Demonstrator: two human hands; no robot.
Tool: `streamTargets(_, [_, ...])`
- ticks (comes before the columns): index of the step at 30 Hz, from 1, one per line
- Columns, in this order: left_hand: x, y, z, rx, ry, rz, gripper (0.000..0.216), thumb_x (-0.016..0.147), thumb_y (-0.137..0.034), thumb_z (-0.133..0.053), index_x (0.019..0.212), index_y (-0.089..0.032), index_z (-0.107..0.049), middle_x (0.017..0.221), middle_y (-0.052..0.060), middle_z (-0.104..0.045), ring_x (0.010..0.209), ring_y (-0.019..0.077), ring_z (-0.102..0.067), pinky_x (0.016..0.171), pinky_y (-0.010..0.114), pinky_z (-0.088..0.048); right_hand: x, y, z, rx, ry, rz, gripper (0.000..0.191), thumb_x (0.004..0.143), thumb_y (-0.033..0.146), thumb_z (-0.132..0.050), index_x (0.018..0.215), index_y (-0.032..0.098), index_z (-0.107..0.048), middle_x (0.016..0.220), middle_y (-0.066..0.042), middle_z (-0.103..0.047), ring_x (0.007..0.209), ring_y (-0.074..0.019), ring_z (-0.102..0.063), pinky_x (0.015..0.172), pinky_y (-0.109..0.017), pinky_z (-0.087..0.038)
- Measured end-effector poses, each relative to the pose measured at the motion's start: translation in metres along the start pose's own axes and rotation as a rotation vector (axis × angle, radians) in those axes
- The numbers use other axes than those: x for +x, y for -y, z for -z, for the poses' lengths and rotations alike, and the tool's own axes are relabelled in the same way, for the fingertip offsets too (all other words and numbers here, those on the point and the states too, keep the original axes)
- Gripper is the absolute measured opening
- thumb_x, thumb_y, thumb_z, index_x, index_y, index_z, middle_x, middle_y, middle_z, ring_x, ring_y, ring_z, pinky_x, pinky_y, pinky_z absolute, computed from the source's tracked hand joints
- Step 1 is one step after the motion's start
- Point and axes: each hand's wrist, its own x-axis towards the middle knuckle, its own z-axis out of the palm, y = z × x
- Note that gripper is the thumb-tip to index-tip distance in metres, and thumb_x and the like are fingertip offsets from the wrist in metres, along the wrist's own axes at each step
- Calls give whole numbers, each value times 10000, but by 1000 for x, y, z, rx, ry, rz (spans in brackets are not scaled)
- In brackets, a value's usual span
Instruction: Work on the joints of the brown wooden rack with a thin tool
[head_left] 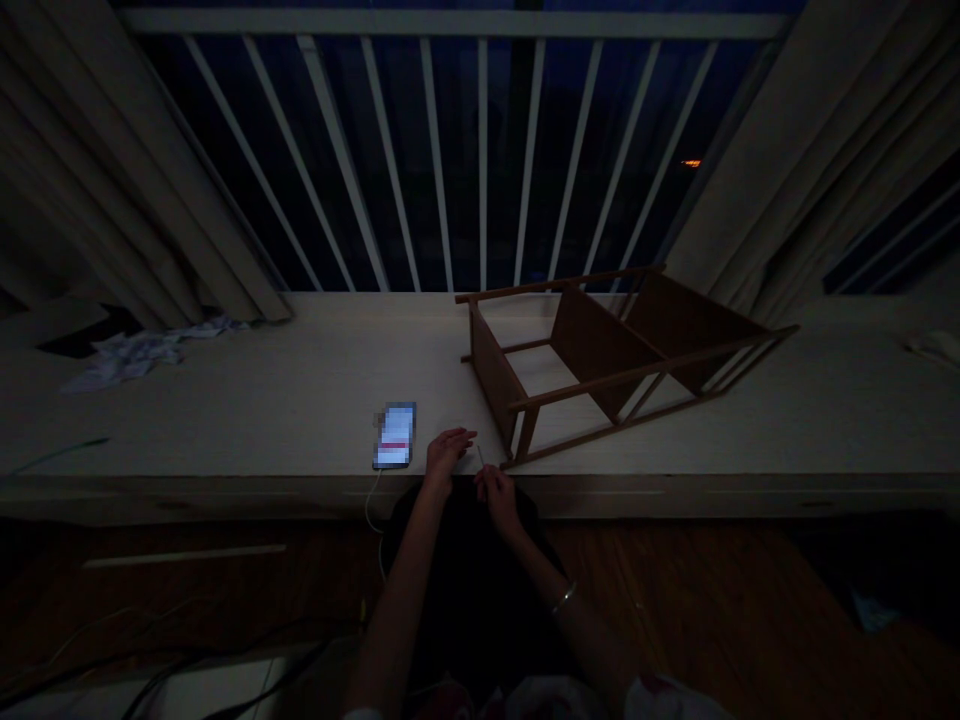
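My left hand (447, 452) lies on the front edge of a pale ledge (300, 390), fingers stretched out flat, just right of a lit phone (394, 436). My right hand (496, 492) is pinched on a thin short stick (481, 457) that points up toward the near corner of a brown wooden rack (600, 360). The rack lies tipped on its side on the ledge, its slats and dividers showing. The room is very dark, so small details are hard to make out.
A white cable (373, 510) hangs from the phone. Crumpled paper (142, 350) lies at the ledge's left. White railing bars (480, 150) and curtains (810, 150) stand behind. Wooden floor (712, 600) and dark cables (150, 670) are below.
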Motion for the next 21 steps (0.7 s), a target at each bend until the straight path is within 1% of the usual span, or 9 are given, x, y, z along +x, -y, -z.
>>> streamTargets(4, [2,1,3,-110,47,68,419,560,-354,-733,900,-149,-599,955,104,-676,769,122,-607,712,243,-404,0,-2,0,4,-2,-11,499,829,587,-364,649,167,-564,453,41,-438,432,-89,-407,480,-210,-341])
streamTargets(8, [5,5,9,-165,89,115,385,565,-347,-739,889,-172,-626,1025,87,-657,872,128,-591,773,247,-390,1,-2,0,21,12,-19,491,832,576,-371,643,166,-563,441,49,-425,414,-84,-392,463,-208,-322])
streamTargets(11, [8,5,12,-217,136,195,351,566,-307,-741,878,-182,-640,1062,75,-641,916,136,-571,783,253,-381,1,-3,0,36,23,-4,478,841,559,-369,656,165,-567,450,48,-431,424,-84,-403,473,-208,-326])
streamTargets(13, [11,5,13,-260,182,285,293,574,-267,-734,842,-185,-648,1013,57,-653,883,128,-569,774,252,-381,2,-2,0,40,42,-9,475,844,557,-364,671,165,-570,454,47,-437,429,-86,-407,477,-209,-327])
streamTargets(16, [14,4,12,-276,242,407,188,600,-222,-709,774,-182,-650,881,31,-670,792,113,-570,760,255,-381,3,-1,1,29,64,-24,489,838,577,-350,685,169,-570,464,41,-449,438,-91,-413,481,-212,-334])
streamTargets(21, [15,2,9,-276,312,490,118,658,-208,-665,770,-177,-642,774,16,-656,711,112,-569,697,255,-396,3,3,1,44,74,-10,485,843,577,-333,692,175,-560,477,36,-451,443,-94,-413,479,-215,-339])
